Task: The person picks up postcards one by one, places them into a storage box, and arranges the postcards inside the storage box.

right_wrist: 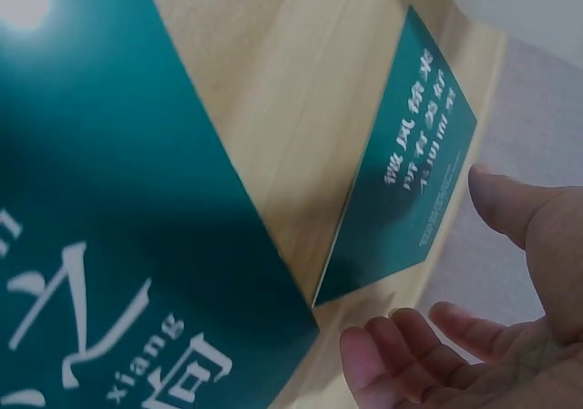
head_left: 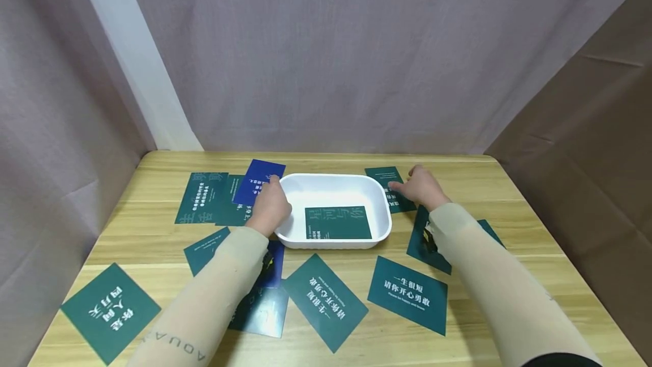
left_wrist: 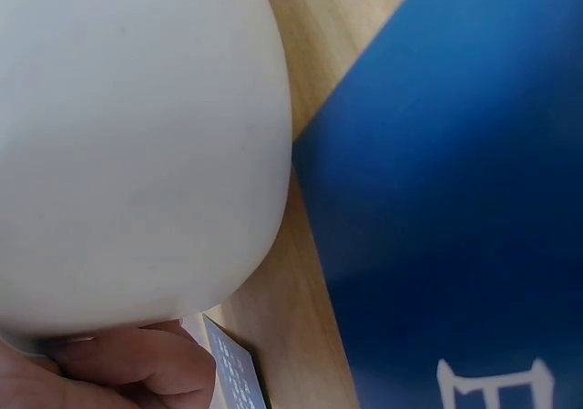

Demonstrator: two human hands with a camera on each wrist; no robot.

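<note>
Inside the white tray (head_left: 346,192), toward its near side, a lone green card (head_left: 338,224) is seen lying. Just off the tray's left rim, a blue card (head_left: 258,175), laid partly over a green one, is met by the left hand (head_left: 270,208); its fingers are curled, but whether the card or the rim is pinched cannot be told. Beyond the right rim, a far-right green card (head_left: 384,176) is approached by the right hand (head_left: 424,188), whose thumb is held apart from loosely bent fingers, with nothing gripped. The step in hand is judged to be the picking up of cards on both sides; for the next move, the right thumb and fingers would need to be slipped around a card edge. More cards are scattered across the wooden table (head_left: 153,242), which is backed by a grey curtain (head_left: 331,72).
</note>
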